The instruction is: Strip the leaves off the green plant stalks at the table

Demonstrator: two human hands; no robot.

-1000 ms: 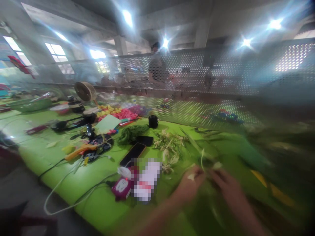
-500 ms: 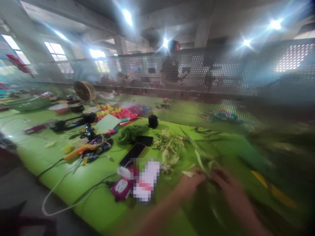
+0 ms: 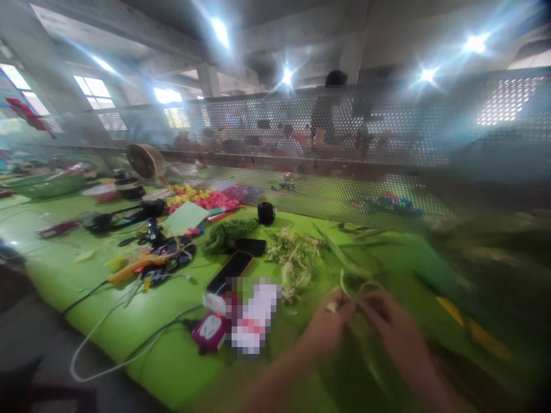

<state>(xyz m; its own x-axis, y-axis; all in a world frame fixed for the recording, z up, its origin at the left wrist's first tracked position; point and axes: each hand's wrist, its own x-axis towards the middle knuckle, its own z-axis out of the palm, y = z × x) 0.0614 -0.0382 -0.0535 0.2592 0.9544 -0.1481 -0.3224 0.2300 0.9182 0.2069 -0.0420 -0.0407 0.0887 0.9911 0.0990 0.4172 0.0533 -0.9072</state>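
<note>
- Head view: my left hand (image 3: pixel 331 312) and right hand (image 3: pixel 385 312) both seem to pinch a pale green strip (image 3: pixel 343 281), right of and nearer than the pale leafy pile (image 3: pixel 297 261); finger detail blurred.
- Step, my read: working the strip between fingertips.
- Next move probably calls for a light, firm pinch, no tearing.
- Surface: green table (image 3: pixel 172 350); left of the pile, orange-edged smartphone (image 3: pixel 230 272), green stringy tangle (image 3: pixel 232 232); farther left, orange-handled corded tool (image 3: pixel 135 268).
- Room: perforated screen (image 3: pixel 258 135) behind the pile, person (image 3: pixel 322 117) beyond; bright ceiling lights (image 3: pixel 286 76).
</note>
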